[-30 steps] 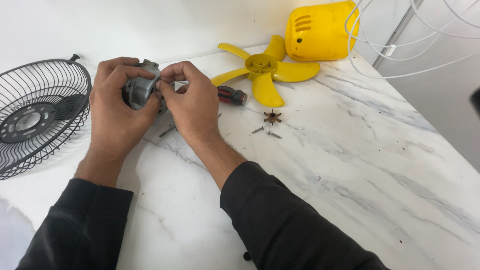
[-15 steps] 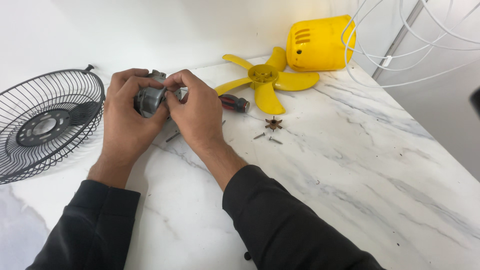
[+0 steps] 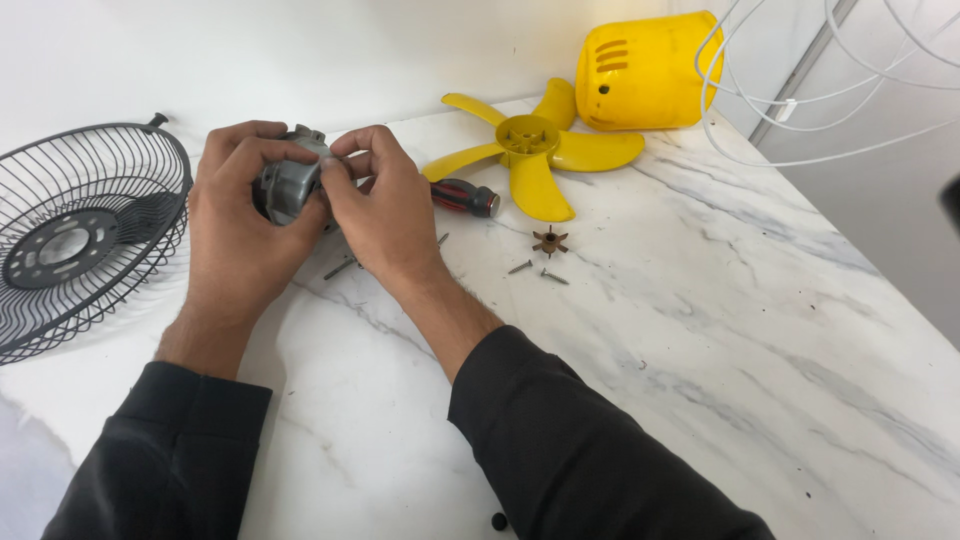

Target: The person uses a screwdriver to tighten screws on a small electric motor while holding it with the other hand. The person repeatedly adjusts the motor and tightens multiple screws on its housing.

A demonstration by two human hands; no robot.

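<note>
We see two bare hands, left hand [image 3: 240, 225] and right hand [image 3: 385, 215], no gloves, no rings, no watch that we can make out. Fingernails short. Some hair shows on both wrists and on the right forearm. Both arms wear long black sleeves, plain matte cloth, no print or stripe. We note the left cuff sits near the wrist, the right cuff higher up the forearm. A small dark button shows on the right sleeve's lower edge.

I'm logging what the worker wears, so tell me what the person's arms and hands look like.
Both arms are covered by long black sleeves that end at the wrists. The left hand and right hand are bare: no gloves, and no rings or watch visible.
</note>
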